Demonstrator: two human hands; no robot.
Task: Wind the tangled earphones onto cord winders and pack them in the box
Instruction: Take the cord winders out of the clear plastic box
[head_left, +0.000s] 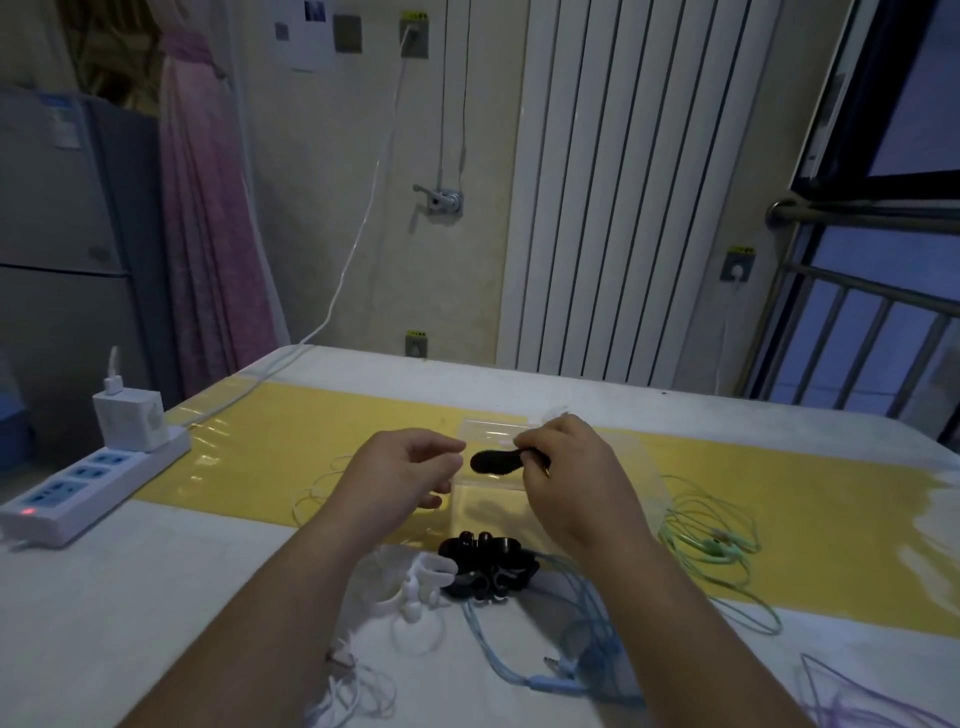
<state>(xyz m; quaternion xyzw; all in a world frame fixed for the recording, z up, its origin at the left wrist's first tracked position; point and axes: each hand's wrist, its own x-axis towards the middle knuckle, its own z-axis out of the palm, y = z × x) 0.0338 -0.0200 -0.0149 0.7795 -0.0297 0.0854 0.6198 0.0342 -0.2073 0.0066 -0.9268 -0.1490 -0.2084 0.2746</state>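
My right hand pinches a black cord winder above the clear plastic box on the yellow mat. My left hand hovers just left of the winder with fingers loosely curled, thumb and forefinger near each other; a thin pale cord seems to run from it, though I cannot tell whether it is held. Black winders and white winders lie in a heap between my forearms. Green earphones lie tangled to the right, blue earphones in front, white earphones at lower left, purple earphones at lower right.
A white power strip with a charger block sits at the table's left edge; its cable runs up the wall. A radiator stands behind the table, a window railing at right.
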